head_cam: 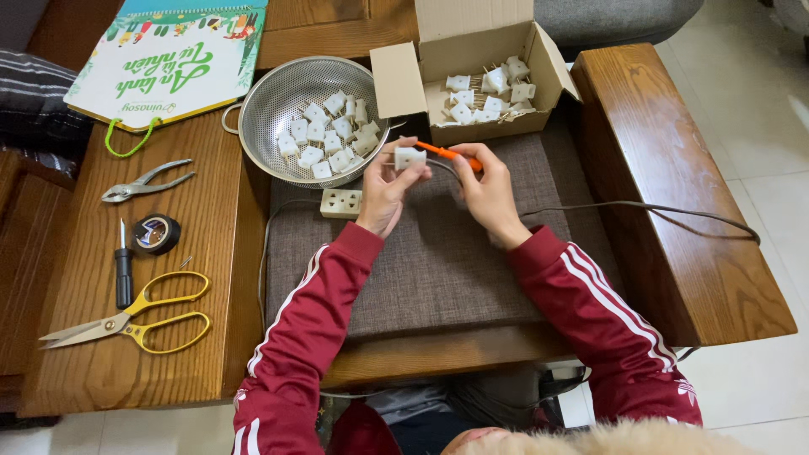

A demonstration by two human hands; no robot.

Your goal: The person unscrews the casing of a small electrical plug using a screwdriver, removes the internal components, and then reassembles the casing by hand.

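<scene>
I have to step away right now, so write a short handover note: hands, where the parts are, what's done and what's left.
Left hand: holds one white plug over the grey mat.
Right hand: holds an orange-handled screwdriver, tip at that plug.
Parts: a pile of white plugs in the metal colander, more in the open cardboard box. A white socket block lies on the mat.
Done or left: which pile is finished cannot be told.
Unused tools at left: pliers, tape roll, yellow scissors.
</scene>
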